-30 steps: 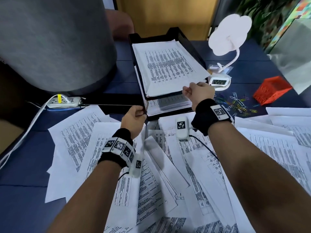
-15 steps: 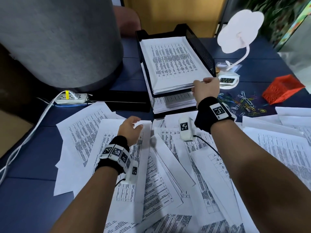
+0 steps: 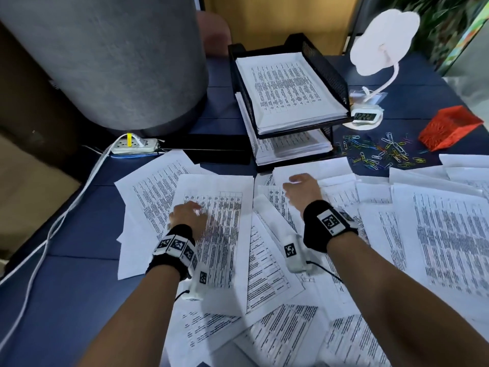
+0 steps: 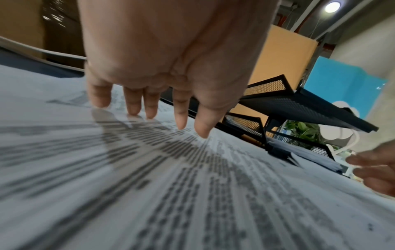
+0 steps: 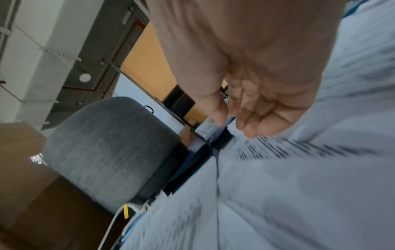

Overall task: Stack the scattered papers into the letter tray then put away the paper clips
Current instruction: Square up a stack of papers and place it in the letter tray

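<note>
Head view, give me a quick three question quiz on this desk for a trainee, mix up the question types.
1. True or false: the top tier of the black letter tray already holds a stack of printed paper.
2. Multiple choice: where do the loose paper clips lie? A) inside the red mesh basket; B) on the blue desk, between the tray and the basket; C) on the tray's top stack.
3. Fill in: the left hand reaches, fingers spread, over a printed ____ among the scattered papers, while the right hand grips nothing.

Key: 1 true; 2 B; 3 sheet.
</note>
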Demonstrator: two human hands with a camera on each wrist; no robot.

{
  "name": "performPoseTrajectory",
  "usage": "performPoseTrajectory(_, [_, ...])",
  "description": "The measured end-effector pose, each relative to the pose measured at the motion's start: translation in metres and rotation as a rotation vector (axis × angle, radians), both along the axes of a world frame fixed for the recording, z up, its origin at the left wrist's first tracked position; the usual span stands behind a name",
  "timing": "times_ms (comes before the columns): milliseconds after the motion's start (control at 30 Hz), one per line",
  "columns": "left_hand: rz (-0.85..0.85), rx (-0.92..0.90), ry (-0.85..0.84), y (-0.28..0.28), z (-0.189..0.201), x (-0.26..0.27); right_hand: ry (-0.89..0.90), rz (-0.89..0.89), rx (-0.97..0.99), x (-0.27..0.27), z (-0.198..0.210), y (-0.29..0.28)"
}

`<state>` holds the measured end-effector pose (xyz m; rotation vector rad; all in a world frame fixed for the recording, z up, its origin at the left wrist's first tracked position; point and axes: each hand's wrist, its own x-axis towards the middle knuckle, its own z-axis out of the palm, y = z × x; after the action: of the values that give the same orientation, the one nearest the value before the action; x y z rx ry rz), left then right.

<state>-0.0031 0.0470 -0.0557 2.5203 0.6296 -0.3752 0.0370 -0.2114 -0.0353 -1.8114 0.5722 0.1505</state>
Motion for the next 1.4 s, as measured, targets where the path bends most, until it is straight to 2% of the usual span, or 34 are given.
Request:
performPoseTrajectory(200, [0.074,0.107,0.062,0.023,-0.003,-0.019,0.146,0.298,-0.203,-0.03,-0.013,0.019])
performPoseTrajectory(367, [0.107,0.056,0.052,0.027,0.001,-0.021,0.229,0.398,-0.118,-0.049,-0.021,0.036])
performPoseTrajectory(500, [0.092,0.01,0.038,0.03,0.003,-0.017,0.231,0.474,-0.185,-0.049,-0.026,0.044])
performPoseTrajectory(733, [-0.032,-0.008,0.041,0.032,0.001,-0.019,0.235,0.586,-0.267,-0.051,-0.018,0.049])
performPoseTrajectory(867, [-0.072,-0.077,-0.003,0.036,0.002,-0.021,0.137,0.477,-0.17,-0.055,-0.021,0.049])
performPoseTrajectory(967, [-0.056,-0.104,-0.028,0.039,0.002,-0.019,0.133,0.374,-0.14,-0.056,-0.019,0.046])
performPoseTrajectory(1033, [0.042,-0.06,-0.034,0.042,0.003,-0.017,0.164,0.357,-0.176,-0.054,-0.018,0.043])
performPoseTrajectory(1100, [0.161,0.061,0.009,0.047,0.005,-0.017,0.194,0.379,-0.242,-0.053,-0.018,0.039])
performPoseTrajectory(1167, [0.206,0.102,0.054,0.052,0.002,-0.018,0.197,0.362,-0.259,-0.05,-0.02,0.038])
performPoseTrajectory(1300, [0.076,0.084,0.044,0.061,-0.01,-0.014,0.132,0.304,-0.196,-0.044,-0.023,0.035])
performPoseTrajectory(1400, [-0.032,0.1,0.076,0.064,-0.013,-0.013,0.161,0.297,-0.16,-0.04,-0.021,0.031])
